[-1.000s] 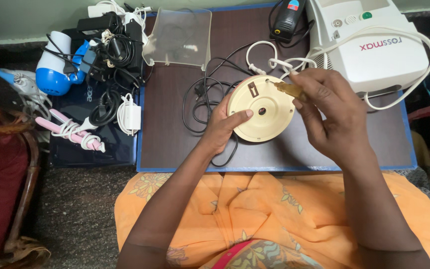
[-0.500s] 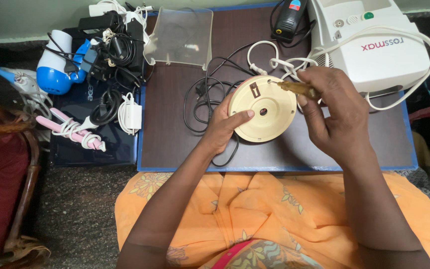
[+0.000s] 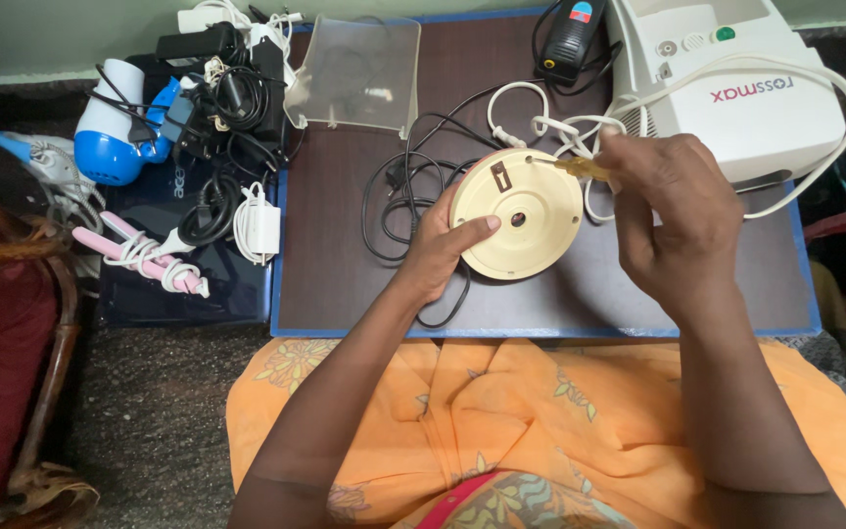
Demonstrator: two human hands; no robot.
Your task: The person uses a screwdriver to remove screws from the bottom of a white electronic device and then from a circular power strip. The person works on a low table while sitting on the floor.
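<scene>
Cream round disc [image 3: 518, 214], one of its kind, lies near the middle of the dark desk [image 3: 345, 284], looking like stiff, light, smooth plastic (probably slippery, best gripped at the rim). Left hand [image 3: 443, 245] steadies its left edge, fingers curled loosely on it. Right hand [image 3: 678, 211] pinches one yellow-handled screwdriver [image 3: 580, 168] at its far edge. One white machine [image 3: 736, 78] sits far right.

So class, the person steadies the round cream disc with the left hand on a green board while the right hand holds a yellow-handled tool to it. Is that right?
One detail is wrong: the board is dark brown with a blue edge, not green. The head view shows this. The rest stands: the left hand steadies the round cream disc, and the right hand holds the yellow-handled tool to it.
</scene>
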